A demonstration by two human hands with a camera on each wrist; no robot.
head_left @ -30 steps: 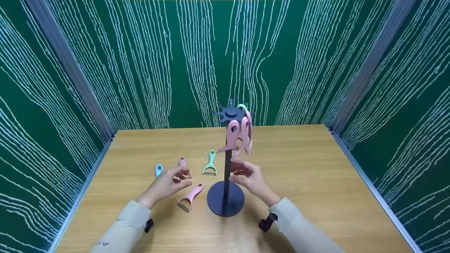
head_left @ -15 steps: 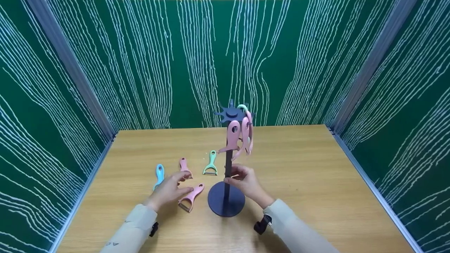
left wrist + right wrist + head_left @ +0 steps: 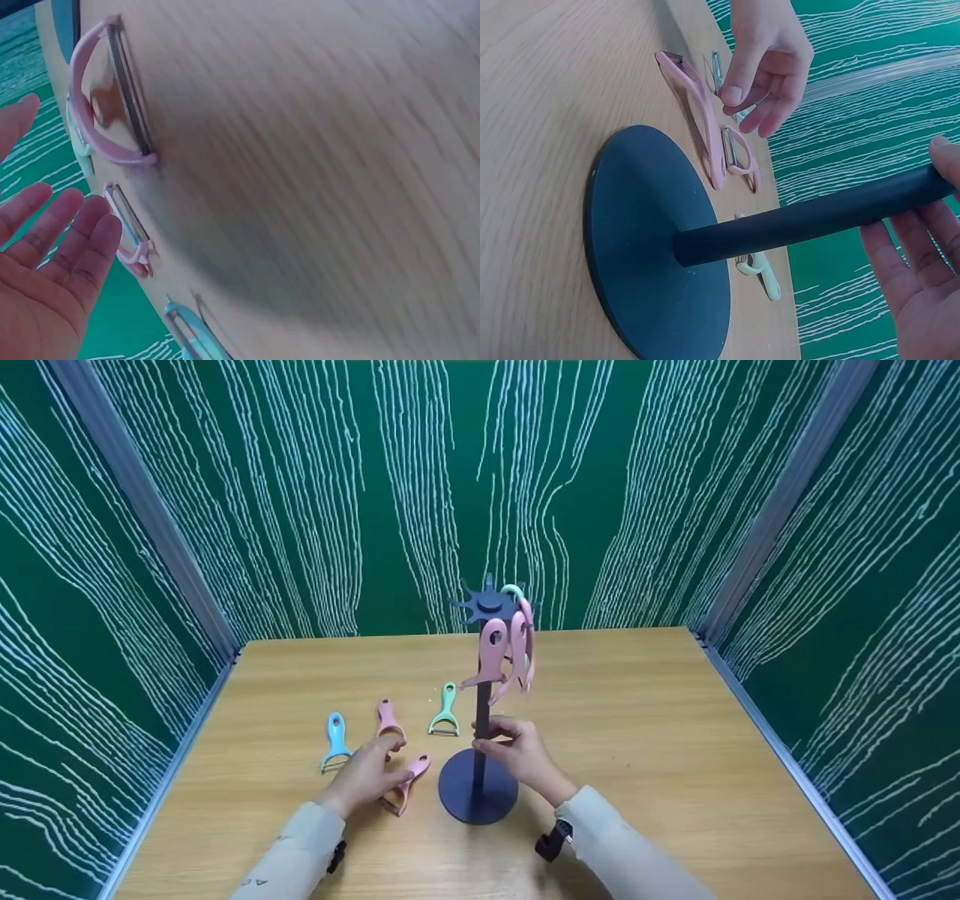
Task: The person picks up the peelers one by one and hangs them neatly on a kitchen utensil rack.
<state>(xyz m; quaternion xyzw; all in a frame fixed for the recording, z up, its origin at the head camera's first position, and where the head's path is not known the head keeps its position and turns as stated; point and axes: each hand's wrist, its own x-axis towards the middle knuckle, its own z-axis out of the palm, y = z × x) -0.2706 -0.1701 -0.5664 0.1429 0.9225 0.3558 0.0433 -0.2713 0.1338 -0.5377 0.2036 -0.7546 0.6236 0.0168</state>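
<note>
My right hand [image 3: 521, 751] grips the dark post of a stand [image 3: 480, 761], thumb on one side and fingers on the other in the right wrist view. My left hand [image 3: 365, 772] hovers over a pink peeler [image 3: 417, 769] lying near the stand's base. Its fingers are loosely spread and hold nothing; in the left wrist view that pink peeler [image 3: 84, 124] lies apart from them. Another pink peeler [image 3: 385, 714] lies just beyond the left fingers. Pink peelers [image 3: 493, 649] and a green one [image 3: 513, 589] hang from the stand's star-shaped top [image 3: 487, 601].
A blue peeler [image 3: 336, 733] lies left of the left hand. Behind the stand's base, slightly left, lies a green peeler [image 3: 448, 709]. Green patterned panels [image 3: 420, 495] enclose the wooden table [image 3: 600, 682] at the back and sides.
My left hand has shifted right and nearer the close pink peeler, uncovering the blue one. My right hand has moved slightly left and down, its fingers now wrapped round the post.
</note>
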